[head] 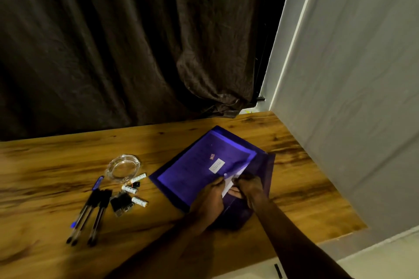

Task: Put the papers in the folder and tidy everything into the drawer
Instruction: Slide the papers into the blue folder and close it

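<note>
Holding the near right end of the purple folder (pixel 195 170) on the table (pixel 68 161), the left hand (pixel 209 198) grips its edge and the right hand (pixel 250 189) pinches the white papers (pixel 228 186) poking out, which must slide far and left to go in.

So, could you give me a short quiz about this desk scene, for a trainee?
1. True or false: the papers are fully inside the purple folder.
2. The glass dish stands: A) on the table, left of the folder; B) on top of the folder; C) right of the folder.
3. Which hands are at the folder's open end?
Key: 1 false, a white edge sticks out. 2 A. 3 both, the left hand and the right hand.
</note>
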The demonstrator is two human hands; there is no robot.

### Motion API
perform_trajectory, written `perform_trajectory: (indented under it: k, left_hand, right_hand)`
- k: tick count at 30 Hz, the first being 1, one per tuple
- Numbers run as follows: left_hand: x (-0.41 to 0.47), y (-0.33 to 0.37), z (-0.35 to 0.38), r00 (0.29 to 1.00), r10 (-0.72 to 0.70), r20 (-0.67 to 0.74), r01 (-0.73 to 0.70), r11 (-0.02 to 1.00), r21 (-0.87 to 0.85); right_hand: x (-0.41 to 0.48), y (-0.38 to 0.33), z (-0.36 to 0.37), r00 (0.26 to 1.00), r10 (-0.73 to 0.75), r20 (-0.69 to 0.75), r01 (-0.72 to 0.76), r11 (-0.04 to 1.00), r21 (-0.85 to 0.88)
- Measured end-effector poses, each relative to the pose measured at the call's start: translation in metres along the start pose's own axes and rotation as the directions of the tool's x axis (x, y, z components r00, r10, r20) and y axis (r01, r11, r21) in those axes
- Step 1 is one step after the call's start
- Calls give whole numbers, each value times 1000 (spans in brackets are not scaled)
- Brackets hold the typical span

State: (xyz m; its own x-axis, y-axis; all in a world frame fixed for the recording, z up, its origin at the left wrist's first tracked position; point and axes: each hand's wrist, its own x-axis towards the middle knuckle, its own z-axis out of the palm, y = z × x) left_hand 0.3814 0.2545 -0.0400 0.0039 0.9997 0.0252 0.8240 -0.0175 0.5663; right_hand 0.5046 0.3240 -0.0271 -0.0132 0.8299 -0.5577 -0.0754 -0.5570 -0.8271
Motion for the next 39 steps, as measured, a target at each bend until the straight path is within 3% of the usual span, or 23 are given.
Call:
perform_trajectory:
  k: [4, 10, 14, 16, 19, 22, 32, 35, 39]
  left_hand:
    - [-1, -4, -1, 999, 42, 12, -42, 999, -29]
    - [0, -10, 2, 996, 36, 84, -34, 999, -23]
    - [-1, -14, 6, 988, 79, 132, -79, 997, -7]
    - [-2, -17, 8, 982, 111, 154, -111, 994, -8]
    - [-4, -15, 10, 977, 147, 156, -143, 989, -36]
    - [-10, -8, 0, 979, 153, 137, -143, 987, -79]
    - [-25, -55, -38, 997, 57, 58, -50, 991, -123]
    - [-31, -75, -49, 997, 42, 58, -38, 996, -78]
    - [-35, -90, -51, 988, 102, 115, -99, 995, -26]
  right_hand:
    - [1, 1, 8, 999, 23, 38, -24, 1000, 7]
    - [4, -2, 6, 999, -21, -34, 15, 984, -176]
    - [2, -5, 4, 1000, -28, -4, 26, 974, -225]
    - [3, -6, -3, 992, -100, -81, 71, 950, -303]
    - [6, -8, -15, 931, -312, -189, 156, 808, -568]
    - [-3, -11, -14, 863, -428, -268, 173, 750, -638]
    - [-9, -1, 26, 782, -548, -298, 227, 696, -681]
    - [-13, -1, 41, 798, -561, -220, 278, 667, -691]
    - [-17, -7, 52, 746, -645, -164, 393, 626, -674]
